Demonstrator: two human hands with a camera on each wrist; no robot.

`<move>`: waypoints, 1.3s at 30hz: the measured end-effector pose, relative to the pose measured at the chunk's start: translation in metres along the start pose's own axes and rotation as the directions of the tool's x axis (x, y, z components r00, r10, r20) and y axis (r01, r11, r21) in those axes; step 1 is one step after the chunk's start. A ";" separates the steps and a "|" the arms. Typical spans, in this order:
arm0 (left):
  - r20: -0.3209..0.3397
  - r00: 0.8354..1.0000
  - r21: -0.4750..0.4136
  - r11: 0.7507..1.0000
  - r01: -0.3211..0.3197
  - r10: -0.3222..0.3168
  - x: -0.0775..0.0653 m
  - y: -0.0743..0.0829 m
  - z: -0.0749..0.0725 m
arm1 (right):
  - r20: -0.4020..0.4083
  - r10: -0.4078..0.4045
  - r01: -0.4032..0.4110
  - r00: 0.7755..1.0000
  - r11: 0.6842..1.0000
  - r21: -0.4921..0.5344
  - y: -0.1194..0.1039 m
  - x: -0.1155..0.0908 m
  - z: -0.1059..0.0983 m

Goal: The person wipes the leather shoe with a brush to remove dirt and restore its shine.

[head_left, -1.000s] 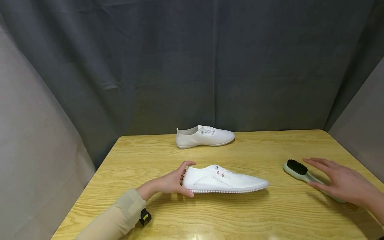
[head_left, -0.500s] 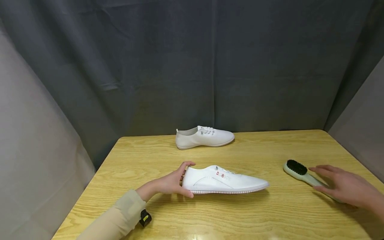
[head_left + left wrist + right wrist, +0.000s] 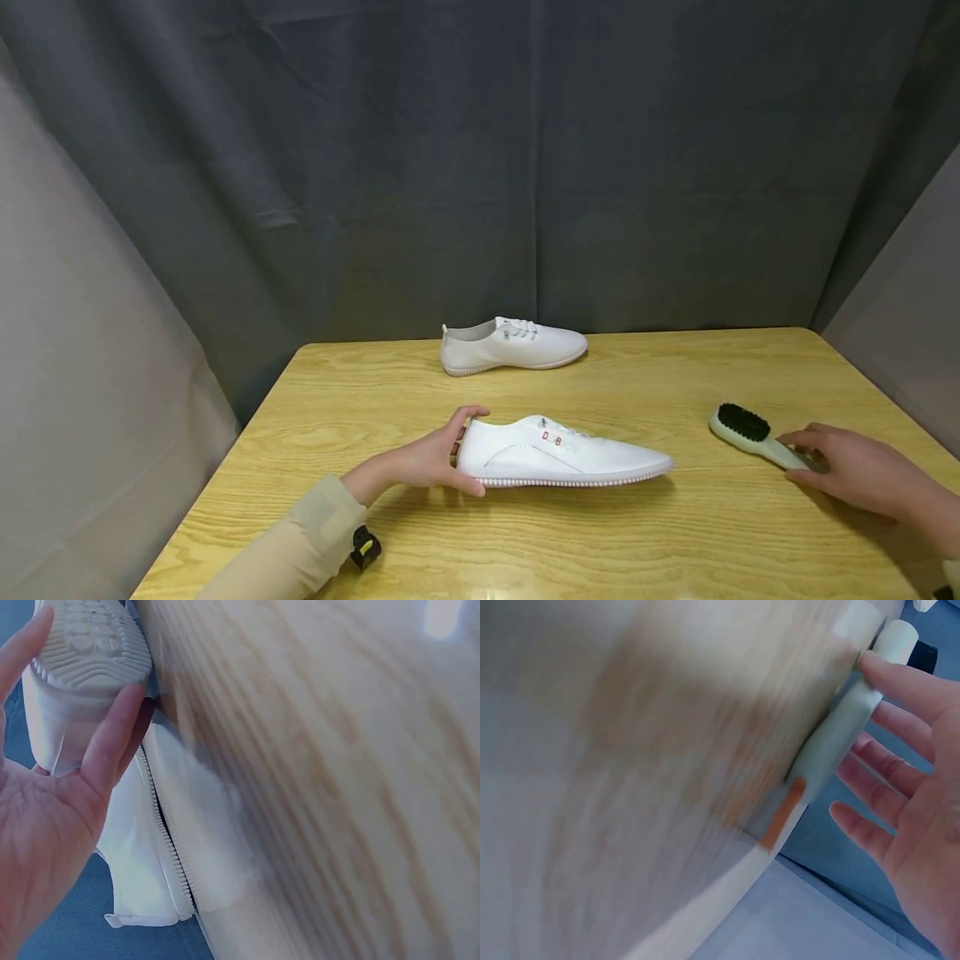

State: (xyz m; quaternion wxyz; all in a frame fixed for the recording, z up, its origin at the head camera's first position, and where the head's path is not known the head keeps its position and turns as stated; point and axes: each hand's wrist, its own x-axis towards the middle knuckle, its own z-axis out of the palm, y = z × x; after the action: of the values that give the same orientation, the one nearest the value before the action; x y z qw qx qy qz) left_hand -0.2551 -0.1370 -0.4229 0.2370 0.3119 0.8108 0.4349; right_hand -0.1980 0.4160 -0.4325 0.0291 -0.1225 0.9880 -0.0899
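My left hand (image 3: 431,457) grips a white lace-up shoe (image 3: 562,454) by its heel, thumb along the near side and fingers round the back. The shoe's side bears red lettering, its toe points right, and a shadow lies on the wood below it. The left wrist view shows the ribbed sole (image 3: 94,649). At the right, my right hand (image 3: 862,467) pinches the pale green handle of a shoe brush (image 3: 742,425), whose dark bristles face up. In the right wrist view, thumb and fingers lie on either side of the handle (image 3: 832,739); an orange loop (image 3: 784,814) hangs from its end.
A second white shoe (image 3: 517,346) stands at the back of the wooden table (image 3: 637,542), toe to the right. Dark grey cloth (image 3: 420,183) hangs behind the table, with paler cloth at both sides. A black device (image 3: 365,547) sits at the left wrist.
My right hand has lowered onto the brush handle and its fingers have closed in on it. The brush has stayed in place. The left hand and its shoe are nearly still.
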 end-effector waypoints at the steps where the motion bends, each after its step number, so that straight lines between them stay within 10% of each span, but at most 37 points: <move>1: 0.000 1.000 0.000 1.000 0.001 -0.001 0.000 0.000 0.000 | 0.004 -0.002 0.002 1.000 1.000 0.005 0.000 0.001 0.000; 30: 0.001 1.000 -0.008 1.000 0.027 -0.027 0.001 0.000 -0.001 | -0.247 -0.105 0.160 0.963 0.964 0.212 -0.046 0.006 -0.031; 39: -0.002 1.000 -0.012 1.000 0.018 -0.018 0.002 -0.001 0.001 | -0.240 -0.123 0.219 0.963 0.876 0.429 -0.073 0.006 -0.050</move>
State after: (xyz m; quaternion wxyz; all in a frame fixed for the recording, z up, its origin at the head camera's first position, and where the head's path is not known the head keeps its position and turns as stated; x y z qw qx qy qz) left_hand -0.2560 -0.1359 -0.4247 0.2418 0.3027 0.8112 0.4381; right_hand -0.1907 0.3533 -0.3704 -0.0535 -0.1896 0.9228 -0.3312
